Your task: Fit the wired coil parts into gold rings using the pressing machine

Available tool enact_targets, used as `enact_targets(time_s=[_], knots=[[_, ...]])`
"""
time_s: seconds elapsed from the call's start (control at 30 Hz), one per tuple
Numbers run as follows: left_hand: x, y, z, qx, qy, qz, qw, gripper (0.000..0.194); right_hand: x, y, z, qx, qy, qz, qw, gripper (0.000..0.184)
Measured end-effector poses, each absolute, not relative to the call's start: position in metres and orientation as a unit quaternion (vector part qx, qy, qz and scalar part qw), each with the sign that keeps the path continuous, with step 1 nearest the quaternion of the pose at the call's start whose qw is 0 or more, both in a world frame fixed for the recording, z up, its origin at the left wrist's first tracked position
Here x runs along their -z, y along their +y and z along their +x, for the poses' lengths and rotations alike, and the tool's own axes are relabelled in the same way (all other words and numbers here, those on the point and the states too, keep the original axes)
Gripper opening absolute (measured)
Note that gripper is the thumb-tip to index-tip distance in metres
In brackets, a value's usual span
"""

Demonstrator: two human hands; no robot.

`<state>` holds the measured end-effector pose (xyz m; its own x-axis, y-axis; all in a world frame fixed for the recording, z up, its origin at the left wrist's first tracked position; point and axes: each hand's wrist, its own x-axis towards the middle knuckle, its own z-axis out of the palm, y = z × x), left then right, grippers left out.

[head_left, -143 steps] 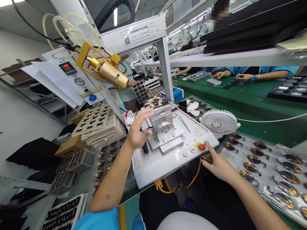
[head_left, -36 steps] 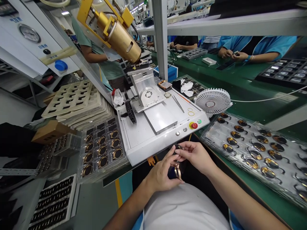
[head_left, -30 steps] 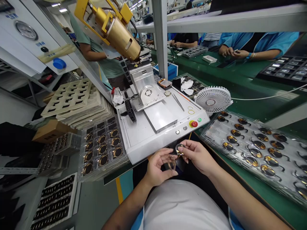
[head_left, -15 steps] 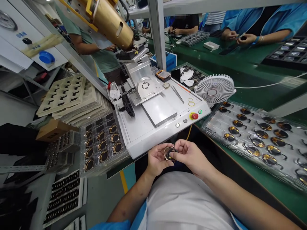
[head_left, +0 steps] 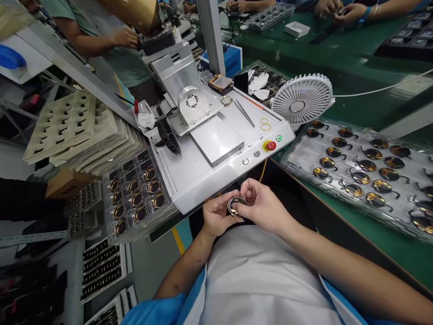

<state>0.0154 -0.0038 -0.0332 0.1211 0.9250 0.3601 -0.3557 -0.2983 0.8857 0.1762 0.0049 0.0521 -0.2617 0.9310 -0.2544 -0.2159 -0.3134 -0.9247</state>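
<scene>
In front of my body, a round watch case (head_left: 232,207) with a dark inside and a shiny rim is held between both hands. My left hand (head_left: 216,215) is closed around its left and lower edge. My right hand (head_left: 262,205) grips from the other side, its thumb lying over the face and its fingertips at the upper rim. The fingers hide part of the case. Just beyond the hands is the front edge of a white bench machine (head_left: 206,192).
A red stop button (head_left: 270,146), tweezers (head_left: 244,113) and yellow rings (head_left: 265,127) are on the machine. To its right stand a white fan (head_left: 301,99) and a tray of round dark parts with tails (head_left: 294,158). Watch cases fill a clear tray (head_left: 128,212) at left. Co-workers' hands (head_left: 350,12) show behind.
The view has tilted down and turned slightly. Both hands still hold the watch case, whose face is now turned more upward, showing more of its bright ring.
</scene>
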Motion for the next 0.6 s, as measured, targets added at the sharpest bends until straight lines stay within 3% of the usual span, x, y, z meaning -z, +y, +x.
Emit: enact_targets(time_s=[0.3,0.5,0.6], knots=[[0.028,-0.004,0.017,-0.621,0.27,0.514,0.527,0.063,-0.045,0.007,0.175,-0.715,-0.381,-0.412,0.418,0.038],[0.034,-0.007,0.017,-0.615,0.338,0.487,0.52,0.06,-0.034,0.01,0.186,-0.727,-0.406,-0.452,0.321,0.049],[0.034,-0.008,0.018,-0.614,0.308,0.511,0.517,0.058,-0.028,0.008,0.185,-0.738,-0.394,-0.432,0.337,0.056]])
